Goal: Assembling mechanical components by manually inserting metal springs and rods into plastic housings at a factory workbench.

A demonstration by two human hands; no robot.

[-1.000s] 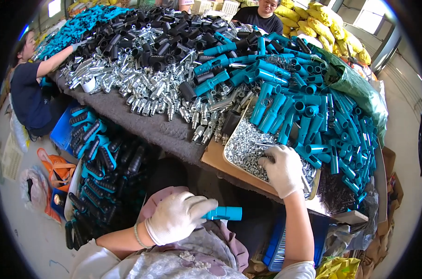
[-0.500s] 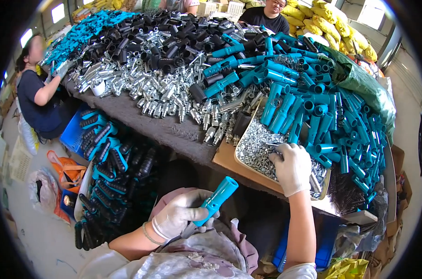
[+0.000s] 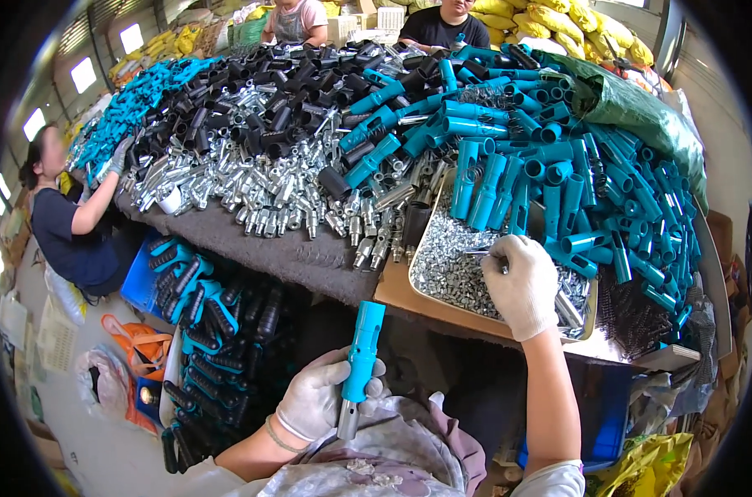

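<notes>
Wrapped in the fingers of my gloved left hand (image 3: pixel 316 399) is a teal plastic sleeve (image 3: pixel 364 340), held nearly upright close to my body. A bare metal tube (image 3: pixel 348 420) projects from its lower end. My gloved right hand (image 3: pixel 521 286) is over a shallow tray (image 3: pixel 423 287) of small silvery metal pieces (image 3: pixel 454 269), its fingers curled together. A short metal pin (image 3: pixel 475 252) shows beside the fingertips; whatever lies inside the grip is mostly hidden. Several teal sleeves (image 3: pixel 487 190) lean over the tray's far side, and larger metal tubes (image 3: pixel 569 310) lie at its right end.
The table bears heaps of metal fittings (image 3: pixel 268 195), black sleeves (image 3: pixel 280 108) and teal sleeves (image 3: pixel 624 199). Dark springs (image 3: pixel 633 319) lie right of the tray. Below left, a blue crate (image 3: pixel 141 282) stands by black-and-teal handles (image 3: pixel 214 331). Other people sit around the table.
The teal sleeve in my left hand has turned from slanting to nearly upright, and its metal end now shows below. My right hand stays at the tray with fingers curled. The view has shifted.
</notes>
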